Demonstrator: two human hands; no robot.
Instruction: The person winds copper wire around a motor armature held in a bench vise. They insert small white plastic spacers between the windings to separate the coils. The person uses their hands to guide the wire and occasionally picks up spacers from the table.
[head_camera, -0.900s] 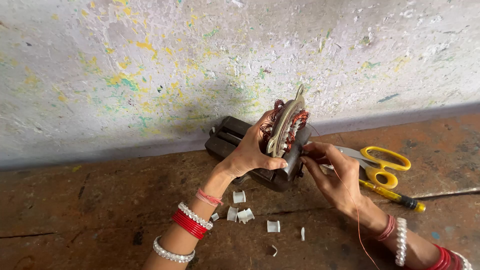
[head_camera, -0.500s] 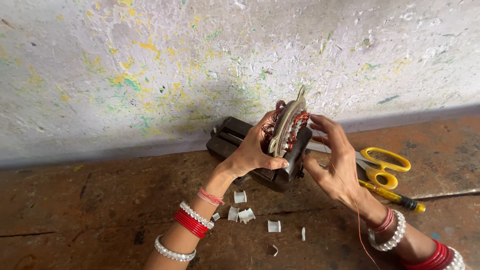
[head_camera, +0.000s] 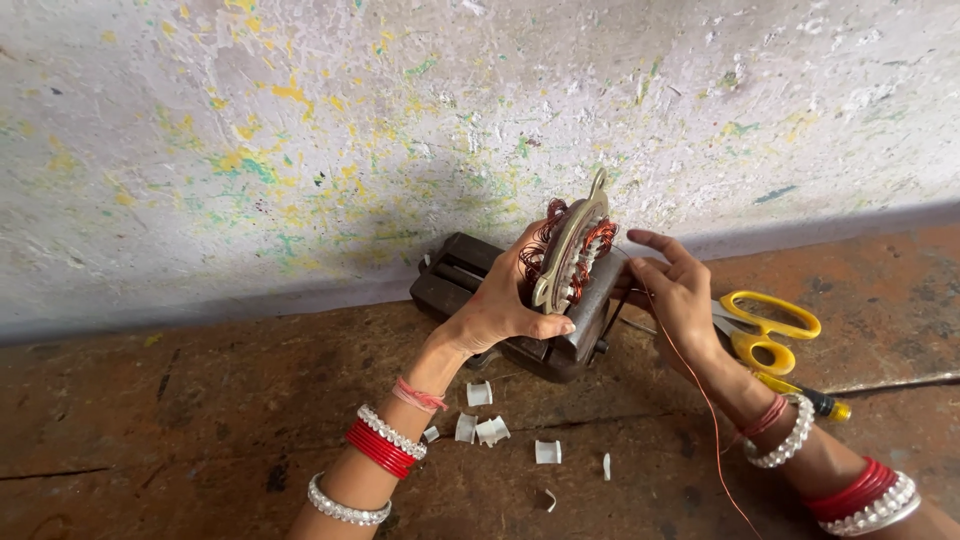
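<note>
White clips (head_camera: 488, 428) are scattered on the brown floor (head_camera: 150, 400) nearest the camera, between the two forearms. A thin copper wire (head_camera: 700, 390) is seen running up along the right wrist. Beyond, a stator (head_camera: 572, 252) wound with copper coils is gripped on edge by the left hand (head_camera: 497, 305), above a dark metal block (head_camera: 470, 285). The right hand (head_camera: 678, 292) is held just beside the stator, fingers loosely spread; whether the wire is pinched cannot be told. Yellow scissors (head_camera: 765, 325) lie behind it. A paint-flecked wall (head_camera: 300, 130) stands farthest.
</note>
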